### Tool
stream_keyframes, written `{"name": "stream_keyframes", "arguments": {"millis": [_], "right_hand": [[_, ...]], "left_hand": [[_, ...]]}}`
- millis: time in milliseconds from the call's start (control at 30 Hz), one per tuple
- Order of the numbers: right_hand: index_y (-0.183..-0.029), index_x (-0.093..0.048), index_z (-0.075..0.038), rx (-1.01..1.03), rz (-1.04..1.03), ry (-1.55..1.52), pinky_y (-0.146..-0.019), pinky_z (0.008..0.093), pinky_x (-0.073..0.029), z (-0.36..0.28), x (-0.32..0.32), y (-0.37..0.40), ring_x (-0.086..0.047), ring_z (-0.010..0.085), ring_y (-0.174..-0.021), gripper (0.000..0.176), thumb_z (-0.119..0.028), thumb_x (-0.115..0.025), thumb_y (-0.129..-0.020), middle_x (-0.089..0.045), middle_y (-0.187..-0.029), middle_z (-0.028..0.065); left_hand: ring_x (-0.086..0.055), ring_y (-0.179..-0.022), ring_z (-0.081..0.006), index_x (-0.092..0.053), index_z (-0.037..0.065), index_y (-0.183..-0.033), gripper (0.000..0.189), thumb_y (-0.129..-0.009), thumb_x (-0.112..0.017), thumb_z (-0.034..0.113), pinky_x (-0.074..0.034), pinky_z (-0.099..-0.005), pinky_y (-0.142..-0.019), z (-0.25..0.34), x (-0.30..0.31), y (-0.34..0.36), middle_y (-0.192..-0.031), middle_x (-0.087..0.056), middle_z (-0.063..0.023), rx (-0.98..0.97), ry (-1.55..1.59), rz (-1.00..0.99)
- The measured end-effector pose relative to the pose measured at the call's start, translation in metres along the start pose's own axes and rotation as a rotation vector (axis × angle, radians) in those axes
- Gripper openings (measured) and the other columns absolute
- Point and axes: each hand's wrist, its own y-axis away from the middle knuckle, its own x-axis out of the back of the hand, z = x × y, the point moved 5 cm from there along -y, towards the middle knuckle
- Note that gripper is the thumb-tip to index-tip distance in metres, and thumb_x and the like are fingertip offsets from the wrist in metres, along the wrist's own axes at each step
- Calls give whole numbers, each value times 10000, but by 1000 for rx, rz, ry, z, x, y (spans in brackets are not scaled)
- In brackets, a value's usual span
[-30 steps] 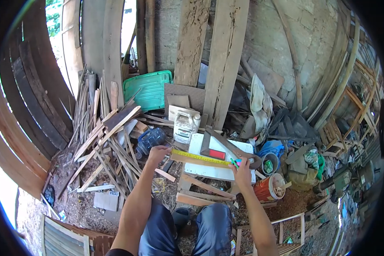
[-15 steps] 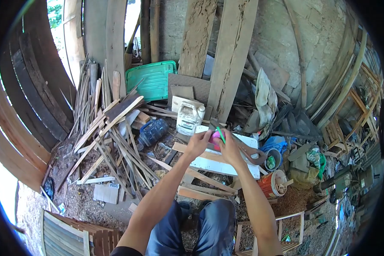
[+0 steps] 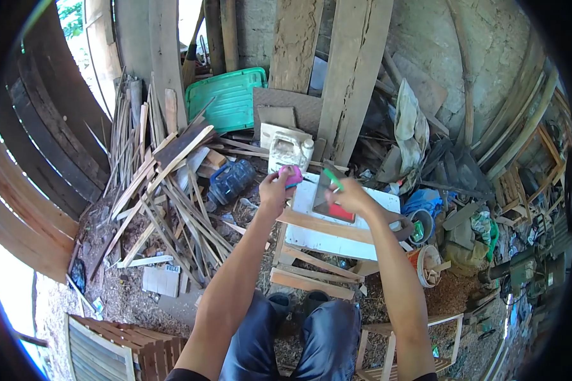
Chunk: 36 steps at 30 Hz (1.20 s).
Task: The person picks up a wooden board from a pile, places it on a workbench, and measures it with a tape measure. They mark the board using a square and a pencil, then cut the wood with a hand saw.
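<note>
My left hand (image 3: 274, 193) is closed around a small pink rounded object (image 3: 291, 176), held up over the left edge of a white-topped bench (image 3: 305, 239). My right hand (image 3: 353, 198) grips a slim green pen-like stick (image 3: 332, 179), which points up and to the left above the bench. Beneath that hand lies a flat dark grey piece (image 3: 323, 199) with a red end (image 3: 342, 213). A wooden slat (image 3: 327, 227) runs across the bench top, in front of both hands.
Behind the bench stands a whitish plastic jug (image 3: 290, 152). A blue water bottle (image 3: 231, 181) lies left of it, near a heap of wood strips (image 3: 184, 222). At right are a red bucket (image 3: 419, 263) and a grey bucket (image 3: 421, 223). Loose planks (image 3: 311, 283) sit below the bench.
My hands have moved apart. The left has gone left with the pink object, and the right has shifted right with the green stick. The view has shifted slightly.
</note>
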Motion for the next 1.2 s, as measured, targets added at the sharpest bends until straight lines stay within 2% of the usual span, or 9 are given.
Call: {"name": "stream_keyframes", "arguments": {"millis": [67, 200, 333, 367, 567, 633, 733, 800, 1200], "right_hand": [[-804, -719, -52, -48, 296, -56, -685, 376, -504, -6, 28, 0, -671, 266, -700, 141, -182, -667, -806, -679, -703, 127], [-889, -713, -64, -38, 445, 49, -696, 437, -505, 4, 29, -18, -663, 372, -773, 189, -239, -667, -835, -671, -785, 204], [-895, -712, -69, -107, 519, 56, -722, 469, -500, 17, 19, -27, -642, 406, -822, 218, -276, -676, -839, -664, -834, 221], [-943, -705, -83, -155, 489, 93, -742, 469, -504, 22, 17, -29, -644, 390, -856, 211, -267, -660, -850, -671, -858, 210], [-1122, -635, -101, -108, 528, 229, -795, 466, -503, 29, 12, -18, -614, 393, -988, 276, -239, -593, -887, -614, -1105, 200], [-1141, -625, -96, -28, 506, 211, -812, 466, -493, 27, 7, -4, -602, 392, -997, 281, -204, -587, -884, -592, -1103, 191], [-1150, -629, -91, 217, 450, 230, -839, 463, -473, 30, -3, 10, -580, 379, -1002, 288, -123, -583, -868, -563, -1065, 171], [-1141, -642, -92, 378, 417, 264, -850, 460, -464, 36, -9, 16, -570, 367, -998, 292, -78, -585, -855, -557, -1030, 159], [-1071, -672, -68, 446, 337, 93, -813, 410, -464, 42, 6, 32, -584, 364, -932, 247, -8, -559, -859, -612, -975, 175]], "left_hand": [[-640, -923, -228, -513, -89, -1150, 442, -904, -649, 252, -603, -346, -778, 4, -4, 5, -1046, -589, -152, -19, -75, 93], [-654, -862, -194, -529, -72, -1133, 452, -853, -688, 246, -584, -314, -748, -5, -19, 6, -948, -626, -132, -50, -361, 104], [-669, -867, -268, -641, -27, -1039, 457, -779, -732, 338, -513, -365, -759, -6, -29, 11, -918, -687, -173, -216, -813, 271], [-631, -924, -348, -683, 11, -999, 426, -777, -697, 375, -487, -412, -857, -3, -32, 14, -920, -696, -193, -311, -1049, 308], [-557, -1040, -363, -693, 40, -983, 407, -774, -698, 389, -443, -431, -905, -12, -16, 3, -943, -676, -151, -252, -1014, 218], [-553, -1042, -360, -693, 55, -980, 374, -777, -698, 370, -442, -439, -899, -8, -19, 7, -961, -660, -145, -331, -1082, 216], [-528, -1080, -347, -672, 86, -1002, 302, -772, -704, 280, -433, -457, -900, 2, -39, 28, -1062, -605, -128, -723, -1123, 131], [-527, -1070, -356, -641, 122, -1050, 318, -749, -717, 190, -432, -463, -898, -1, -56, 39, -1156, -579, -111, -875, -1210, -106], [-480, -1214, -340, -622, 82, -1094, 346, -757, -687, 130, -404, -457, -980, -1, -61, 49, -1293, -541, -144, -957, -1264, -205]]}}
